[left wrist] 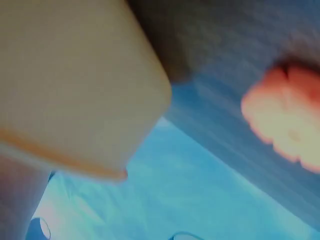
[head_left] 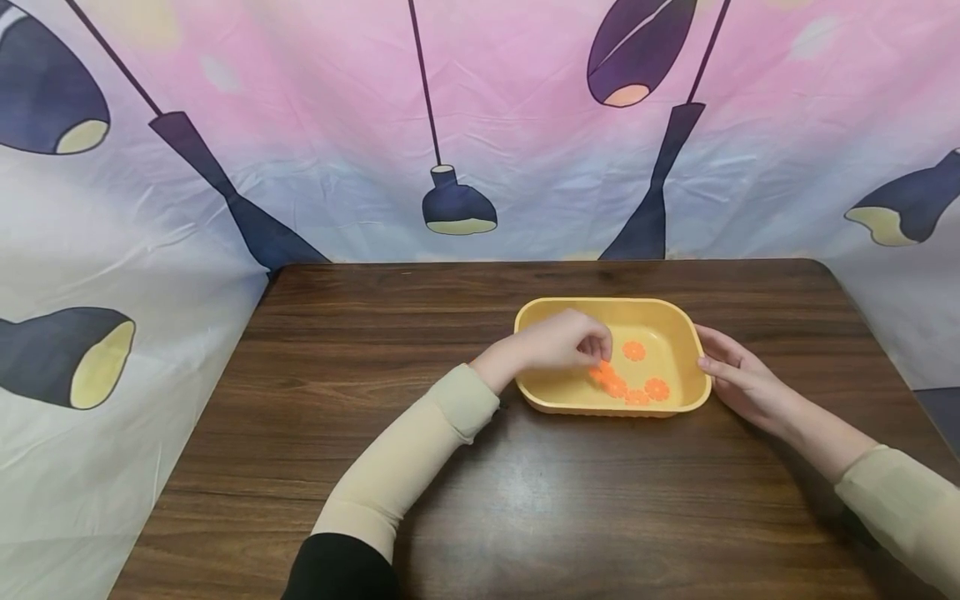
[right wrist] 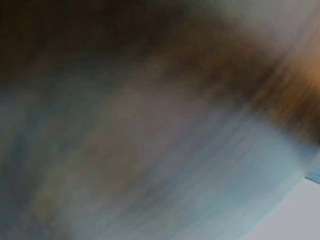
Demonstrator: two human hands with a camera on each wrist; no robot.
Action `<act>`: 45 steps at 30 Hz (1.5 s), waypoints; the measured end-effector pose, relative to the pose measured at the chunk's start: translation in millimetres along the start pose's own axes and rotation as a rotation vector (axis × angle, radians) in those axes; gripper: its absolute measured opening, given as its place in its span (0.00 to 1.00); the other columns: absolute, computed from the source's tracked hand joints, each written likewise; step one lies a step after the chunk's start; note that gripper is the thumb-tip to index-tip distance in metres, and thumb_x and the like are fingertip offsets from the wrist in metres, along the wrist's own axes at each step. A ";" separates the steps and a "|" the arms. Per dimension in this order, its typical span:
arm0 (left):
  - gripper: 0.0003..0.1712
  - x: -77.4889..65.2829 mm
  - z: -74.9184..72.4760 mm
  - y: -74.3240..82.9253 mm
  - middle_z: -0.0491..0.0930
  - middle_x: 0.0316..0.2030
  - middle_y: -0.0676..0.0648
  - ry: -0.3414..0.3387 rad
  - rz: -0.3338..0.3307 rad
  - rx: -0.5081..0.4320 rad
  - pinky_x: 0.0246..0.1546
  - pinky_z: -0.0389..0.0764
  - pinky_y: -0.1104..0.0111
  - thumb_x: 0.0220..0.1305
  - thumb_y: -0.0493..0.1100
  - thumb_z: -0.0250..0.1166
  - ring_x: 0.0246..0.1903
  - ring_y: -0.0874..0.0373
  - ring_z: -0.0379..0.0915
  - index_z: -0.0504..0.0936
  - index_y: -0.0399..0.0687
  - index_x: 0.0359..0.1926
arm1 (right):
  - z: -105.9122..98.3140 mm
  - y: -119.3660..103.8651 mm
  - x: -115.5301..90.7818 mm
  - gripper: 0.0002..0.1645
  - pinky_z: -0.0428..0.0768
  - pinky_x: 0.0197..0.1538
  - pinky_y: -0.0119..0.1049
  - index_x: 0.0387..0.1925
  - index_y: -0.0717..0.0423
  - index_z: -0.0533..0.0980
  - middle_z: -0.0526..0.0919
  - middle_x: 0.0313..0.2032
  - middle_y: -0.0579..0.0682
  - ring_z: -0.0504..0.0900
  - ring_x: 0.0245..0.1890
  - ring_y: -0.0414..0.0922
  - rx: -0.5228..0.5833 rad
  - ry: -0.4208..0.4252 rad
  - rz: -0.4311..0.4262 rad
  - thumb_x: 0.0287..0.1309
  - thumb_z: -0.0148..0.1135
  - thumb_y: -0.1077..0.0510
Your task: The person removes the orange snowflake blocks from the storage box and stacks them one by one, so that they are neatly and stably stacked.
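A yellow plastic basin (head_left: 600, 402) stands on the table, with several orange slice-shaped pieces (head_left: 657, 389) lying inside it. My left hand (head_left: 564, 340) reaches over the basin's left side, fingers curled down. Its fingertips pinch at an orange slice (head_left: 604, 367), partly hidden and blurred. My right hand (head_left: 750, 385) holds the basin's right end, thumb at the rim and fingers along the outside. In the left wrist view the basin's wall (left wrist: 75, 85) looms close, and a large orange slice (left wrist: 290, 120) shows against the table. The right wrist view is too dark and blurred to make out the hand.
The dark wood-grain table (head_left: 360, 333) extends left of and in front of the basin. Behind its far edge hangs a pink, blue and white cloth (head_left: 337, 125) printed with lamps.
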State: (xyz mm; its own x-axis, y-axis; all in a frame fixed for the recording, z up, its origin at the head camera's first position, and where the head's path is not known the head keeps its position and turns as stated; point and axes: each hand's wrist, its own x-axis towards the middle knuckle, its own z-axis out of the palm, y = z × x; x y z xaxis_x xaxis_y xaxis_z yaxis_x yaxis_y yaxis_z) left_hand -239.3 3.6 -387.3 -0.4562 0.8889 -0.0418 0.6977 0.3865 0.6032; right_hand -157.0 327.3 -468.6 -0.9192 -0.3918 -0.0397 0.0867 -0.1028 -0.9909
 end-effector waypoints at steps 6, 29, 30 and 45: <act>0.04 -12.7 -17.0 -3.0 0.89 0.39 0.47 0.009 -0.039 0.043 0.45 0.79 0.79 0.71 0.33 0.67 0.40 0.60 0.83 0.88 0.41 0.42 | -0.1 -1.1 1.2 0.28 0.77 0.62 0.19 0.74 0.40 0.62 0.71 0.66 0.27 0.75 0.64 0.23 -0.012 -0.003 -0.008 0.82 0.46 0.65; 0.05 -90.7 -61.0 -27.2 0.90 0.36 0.47 0.141 -0.149 -0.039 0.45 0.87 0.68 0.66 0.32 0.72 0.37 0.58 0.86 0.90 0.43 0.41 | -0.1 -0.3 -1.3 0.28 0.76 0.62 0.18 0.75 0.41 0.61 0.70 0.66 0.28 0.75 0.64 0.22 -0.016 0.002 -0.004 0.82 0.46 0.65; 0.05 -93.4 -62.2 -29.0 0.90 0.36 0.47 0.141 -0.154 -0.032 0.44 0.87 0.68 0.66 0.32 0.72 0.37 0.58 0.85 0.90 0.43 0.41 | -0.2 -0.3 -1.4 0.28 0.76 0.62 0.18 0.75 0.41 0.61 0.70 0.66 0.28 0.75 0.64 0.22 -0.015 0.003 -0.003 0.82 0.46 0.65; 0.06 -121.5 -59.8 -57.7 0.90 0.33 0.45 0.091 -0.286 -0.079 0.38 0.87 0.69 0.63 0.28 0.71 0.32 0.61 0.84 0.91 0.40 0.38 | 0.1 -1.1 0.2 0.27 0.77 0.61 0.19 0.73 0.39 0.63 0.71 0.66 0.28 0.76 0.64 0.23 -0.003 0.010 0.001 0.82 0.46 0.65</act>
State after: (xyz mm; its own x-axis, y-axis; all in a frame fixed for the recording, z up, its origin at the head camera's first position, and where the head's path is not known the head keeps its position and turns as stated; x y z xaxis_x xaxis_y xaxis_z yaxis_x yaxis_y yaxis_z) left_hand -257.2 -141.4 -369.5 -0.6778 0.7199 -0.1497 0.4903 0.5942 0.6376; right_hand -157.2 327.2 -467.6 -0.9231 -0.3824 -0.0416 0.0861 -0.1000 -0.9913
